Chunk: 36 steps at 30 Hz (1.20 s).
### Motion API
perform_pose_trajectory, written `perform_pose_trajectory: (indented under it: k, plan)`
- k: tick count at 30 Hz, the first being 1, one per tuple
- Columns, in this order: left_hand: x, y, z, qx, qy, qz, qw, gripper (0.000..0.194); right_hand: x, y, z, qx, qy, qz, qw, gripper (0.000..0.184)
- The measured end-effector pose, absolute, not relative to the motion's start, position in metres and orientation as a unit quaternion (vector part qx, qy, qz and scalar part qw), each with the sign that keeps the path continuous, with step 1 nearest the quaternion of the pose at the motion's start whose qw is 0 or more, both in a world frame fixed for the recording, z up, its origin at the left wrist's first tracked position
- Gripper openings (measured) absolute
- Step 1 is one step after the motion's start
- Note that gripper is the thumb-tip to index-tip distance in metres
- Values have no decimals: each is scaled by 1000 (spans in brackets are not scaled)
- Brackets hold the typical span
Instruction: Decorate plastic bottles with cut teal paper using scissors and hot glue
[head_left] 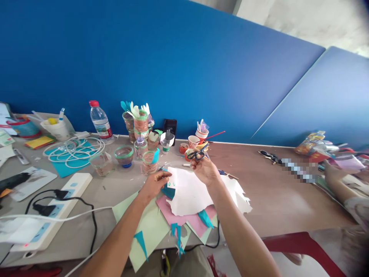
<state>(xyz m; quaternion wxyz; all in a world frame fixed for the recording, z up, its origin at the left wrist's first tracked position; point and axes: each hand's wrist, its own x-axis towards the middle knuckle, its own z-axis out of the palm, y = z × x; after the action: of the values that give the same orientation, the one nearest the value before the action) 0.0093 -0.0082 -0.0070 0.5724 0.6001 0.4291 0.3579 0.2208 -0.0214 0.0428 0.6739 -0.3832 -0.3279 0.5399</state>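
The left hand (pixel 157 180) pinches white paper (pixel 172 180) with green rings, just right of its fingertips. The right hand (pixel 206 170) holds black scissors (pixel 197 156) at its fingertips.

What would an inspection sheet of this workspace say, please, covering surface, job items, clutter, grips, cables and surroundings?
Surface: flat brownish desk, partly covered by layered paper.
Job's things: large ragged-edged white paper over a pink paper sheet; black-handled scissors.
Clutter: clear plastic bottle with red cap, clear bowl with green rim, pointed teal paper scrap.
Grips: bare right grip holds the scissors; bare left grip has fingertips at the white paper's edge, pinch unclear.
Cables: coiled white cable over teal paper; black plugs in a white power strip.
Surroundings: tall blue partition behind; another person's hand at far right.
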Motion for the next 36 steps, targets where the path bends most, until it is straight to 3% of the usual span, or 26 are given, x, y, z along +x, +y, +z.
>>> perform_pose_trajectory:
  k: [6,10,15,25,31,36]
  plan:
    - [10,-9,-9,605,432,364,561,37,203,-32,40,-409,-337,548,647,33]
    - [9,-11,-6,609,426,350,570,36,203,-27,30,-514,-424,388,637,42]
    - [8,-13,-5,628,408,349,563,34,207,-20,16,-622,-538,232,519,36]
    - [10,-14,-8,650,383,346,557,29,216,-17,13,-575,-680,246,382,39]
    - [12,-16,-4,603,363,370,607,53,227,-23,22,-606,-662,203,391,39]
    - [12,-18,0,630,371,297,614,45,233,-25,27,-646,-632,151,402,39]
